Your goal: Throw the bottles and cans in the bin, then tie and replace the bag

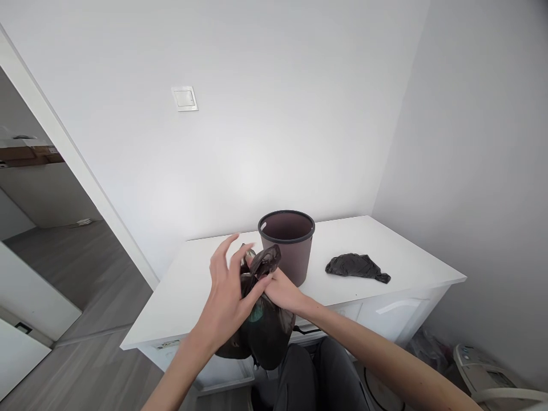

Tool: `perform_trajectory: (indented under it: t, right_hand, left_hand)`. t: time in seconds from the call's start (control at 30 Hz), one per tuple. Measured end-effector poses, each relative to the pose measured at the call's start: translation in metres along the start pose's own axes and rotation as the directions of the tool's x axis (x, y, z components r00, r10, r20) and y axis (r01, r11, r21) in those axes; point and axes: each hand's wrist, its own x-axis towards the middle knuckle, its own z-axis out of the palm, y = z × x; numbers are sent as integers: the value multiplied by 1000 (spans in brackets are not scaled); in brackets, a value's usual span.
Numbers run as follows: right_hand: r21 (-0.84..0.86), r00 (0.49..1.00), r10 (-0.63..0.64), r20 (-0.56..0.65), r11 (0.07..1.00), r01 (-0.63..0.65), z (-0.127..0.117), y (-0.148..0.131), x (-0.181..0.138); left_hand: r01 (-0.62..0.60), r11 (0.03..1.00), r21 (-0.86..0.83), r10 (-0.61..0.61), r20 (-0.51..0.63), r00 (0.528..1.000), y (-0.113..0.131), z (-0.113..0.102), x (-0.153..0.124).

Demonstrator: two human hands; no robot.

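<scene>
A filled black plastic garbage bag (269,337) hangs just off the front edge of the white cabinet top, above my knees. My right hand (282,290) is closed around its gathered neck, and the loose top sticks up above the fist. On the other side of the neck is my left hand (231,285), fingers apart and curved, with the thumb reaching across to the bag by my right hand. A mauve waste bin (295,257) with a dark rim stands upright right behind the hands. To its right lies a crumpled black plastic bag (357,267).
The white cabinet top (171,302) runs against the wall, which carries a light switch (185,99). A doorway opens at the left onto a grey floor (68,257). Beside the cabinet at the lower right sits a beige appliance (483,371).
</scene>
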Motion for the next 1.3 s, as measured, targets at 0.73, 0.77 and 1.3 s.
perform_trajectory:
  t: [0.73, 0.77, 1.3]
  right_hand:
    - [-7, 956, 222, 194, 974, -224, -61, -63, -12]
    - [-40, 949, 221, 225, 975, -217, -67, -63, -15]
    - [-669, 879, -437, -193, 714, 208, -77, -12, -57]
  left_hand:
    - [462, 679, -570, -172, 488, 856, -3, 18, 9]
    - [509, 614, -603, -177, 523, 834, -4, 21, 10]
    - [503, 453, -736, -238, 444, 864, 25, 28, 18]
